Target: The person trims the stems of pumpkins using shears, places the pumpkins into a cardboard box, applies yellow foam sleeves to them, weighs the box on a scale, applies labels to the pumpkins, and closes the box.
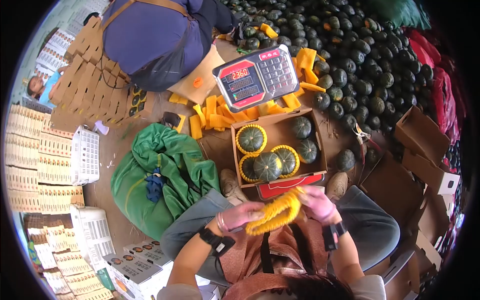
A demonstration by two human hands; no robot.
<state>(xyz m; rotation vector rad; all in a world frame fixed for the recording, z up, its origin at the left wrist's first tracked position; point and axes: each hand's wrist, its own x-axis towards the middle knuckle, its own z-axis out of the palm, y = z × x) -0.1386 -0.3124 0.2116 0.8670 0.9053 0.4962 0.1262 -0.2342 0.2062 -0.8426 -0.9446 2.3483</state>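
A yellow foam net sleeve (273,216) is stretched into an open loop above my lap. My left hand (242,215) pinches its left end, and my right hand (318,204) grips its upper right end. Just beyond my hands, an open cardboard box (322,145) sits on a red-and-silver scale. Inside it are several dark green pumpkins. One netted pumpkin (251,138) lies at the back left, and a bare pumpkin (267,166) rests in front, partly over its netted neighbours. Two more bare pumpkins line the right side, including one at the back corner (301,127).
The scale's display (256,78) reads 2360 behind the box, among loose yellow foam nets (215,114). A large pumpkin heap (350,65) fills the back right. A green sack (160,175) lies left, empty cartons (420,145) right. Another person (150,40) sits at the back left.
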